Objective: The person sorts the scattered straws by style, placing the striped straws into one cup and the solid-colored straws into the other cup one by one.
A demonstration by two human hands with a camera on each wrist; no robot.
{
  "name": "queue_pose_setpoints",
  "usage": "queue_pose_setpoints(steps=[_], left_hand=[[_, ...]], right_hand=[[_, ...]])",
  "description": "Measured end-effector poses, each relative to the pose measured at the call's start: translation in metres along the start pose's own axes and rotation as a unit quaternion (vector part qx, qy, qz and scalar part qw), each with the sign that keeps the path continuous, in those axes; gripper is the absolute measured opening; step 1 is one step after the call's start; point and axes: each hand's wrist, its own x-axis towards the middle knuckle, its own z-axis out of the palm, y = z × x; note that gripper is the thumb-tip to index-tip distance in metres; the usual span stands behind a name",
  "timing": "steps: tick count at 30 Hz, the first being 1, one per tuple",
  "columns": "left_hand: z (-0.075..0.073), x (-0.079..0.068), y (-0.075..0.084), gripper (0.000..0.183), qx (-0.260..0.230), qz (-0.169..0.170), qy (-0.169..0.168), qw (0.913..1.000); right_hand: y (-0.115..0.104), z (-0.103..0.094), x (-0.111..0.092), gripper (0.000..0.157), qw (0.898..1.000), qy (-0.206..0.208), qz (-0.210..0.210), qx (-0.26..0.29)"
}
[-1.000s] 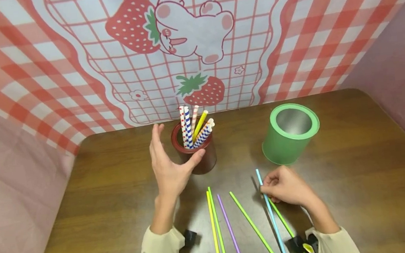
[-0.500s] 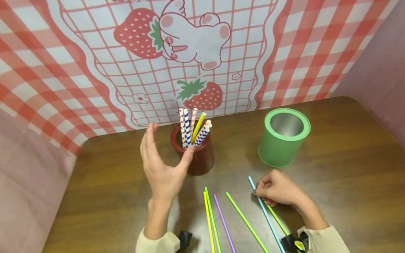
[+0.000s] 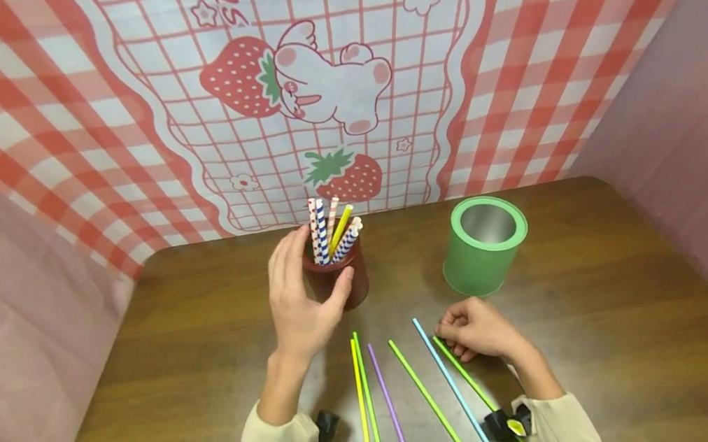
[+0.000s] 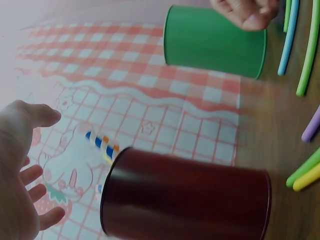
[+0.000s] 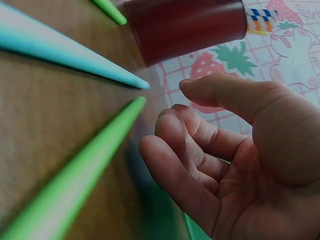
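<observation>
My left hand (image 3: 302,313) reaches toward a dark red can (image 3: 355,287), thumb and fingers spread on either side of its rim. In the left wrist view the hand (image 4: 25,165) is apart from the can (image 4: 187,195). Several paper straws (image 3: 333,233), striped, dotted and yellow, stand in that can. My right hand (image 3: 480,329) hovers with loosely bent fingers at the upper end of a green straw (image 3: 469,376); nothing is between thumb and fingers (image 5: 170,127) in the right wrist view. Just left of it lies a light blue straw (image 3: 450,381).
On the brown table (image 3: 203,374) lie a yellow straw (image 3: 361,403), a light green one (image 3: 370,409), a purple one (image 3: 391,407) and another green one (image 3: 429,400). Behind my right hand stands an open green can (image 3: 477,259). A checked cloth (image 3: 526,93) hangs behind the table.
My right hand has let go of the light blue straw, which now lies beside it on the table. My left hand has come closer to the red can's rim. The head view has shifted.
</observation>
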Motion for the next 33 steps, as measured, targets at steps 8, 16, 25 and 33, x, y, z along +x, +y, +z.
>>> queue_pose_setpoints(steps=[8, 16, 25, 33], left_hand=[[0.018, -0.023, 0.012, 0.055, -0.001, 0.043, -0.137, 0.9897], [0.038, -0.036, 0.02, 0.047, 0.071, 0.088, -0.336, 0.9349], [0.058, -0.039, 0.025, 0.046, 0.106, 0.099, -0.478, 0.866], [0.075, -0.045, 0.013, 0.04, 0.104, 0.104, -0.561, 0.8148]], right_hand=[[-0.009, -0.018, -0.011, 0.016, 0.999, 0.038, -0.017, 0.008], [-0.016, -0.058, -0.027, 0.016, 0.99, 0.133, -0.023, -0.034], [-0.018, -0.089, -0.034, 0.04, 0.953, 0.278, -0.039, -0.11], [-0.017, -0.098, -0.023, 0.085, 0.958, 0.272, -0.06, -0.063]])
